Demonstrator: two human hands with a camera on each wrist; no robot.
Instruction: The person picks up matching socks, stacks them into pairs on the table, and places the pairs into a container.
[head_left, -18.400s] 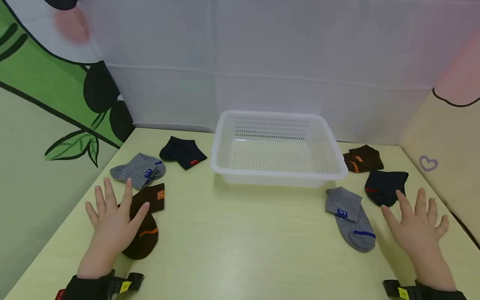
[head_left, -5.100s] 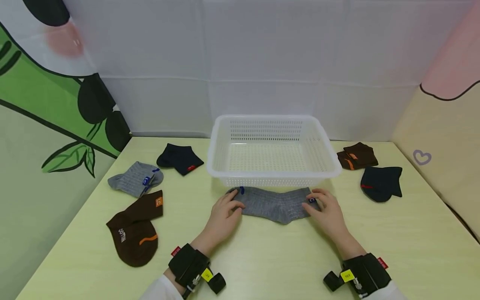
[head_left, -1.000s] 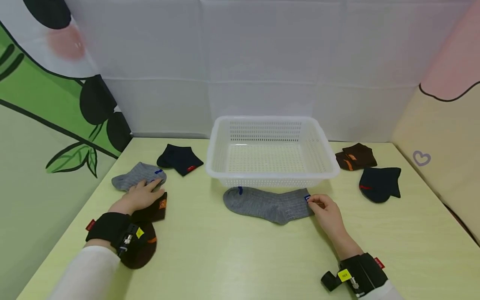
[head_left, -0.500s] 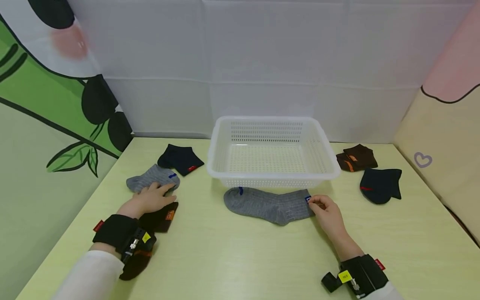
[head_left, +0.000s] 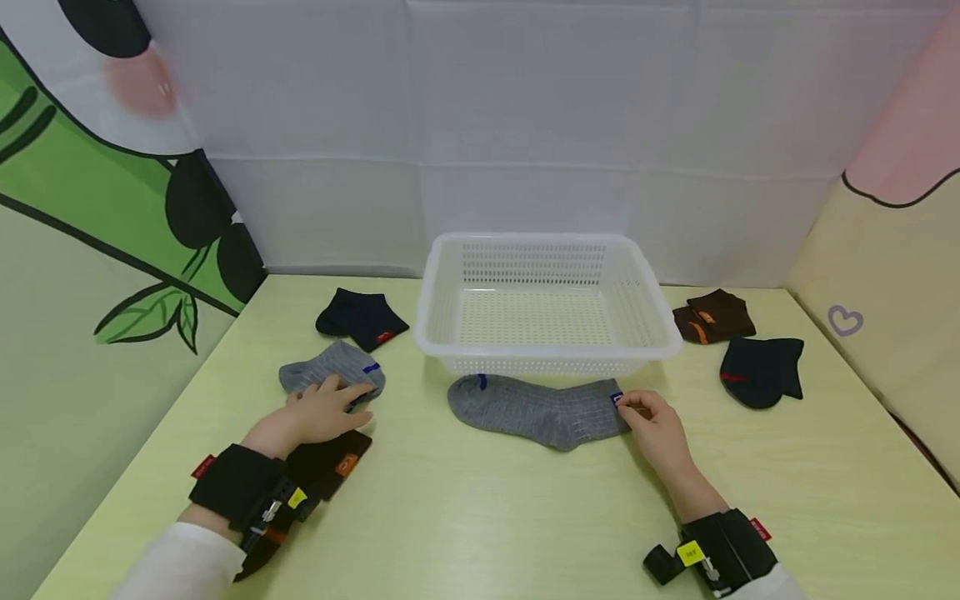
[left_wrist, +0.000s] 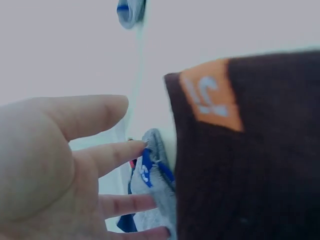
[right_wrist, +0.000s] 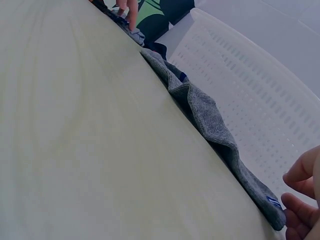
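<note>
Head cam: your left hand point(head_left: 322, 414), relaxed, touches one gray sock point(head_left: 341, 360), 8 o'clock from the basket point(head_left: 551, 351); your right hand point(head_left: 660, 429) meets the flat gray sock point(head_left: 536, 414) at 6, can't tell if pinching. Left wrist: brown sock point(left_wrist: 255, 165), 3 o'clock. Right wrist: cuff point(right_wrist: 270, 212), 4.

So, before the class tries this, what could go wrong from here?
The left wristband overlaps the brown sock in the head view, so it might snag it. The left hand, touching the folded gray sock, could nudge the navy sock just beyond.
</note>
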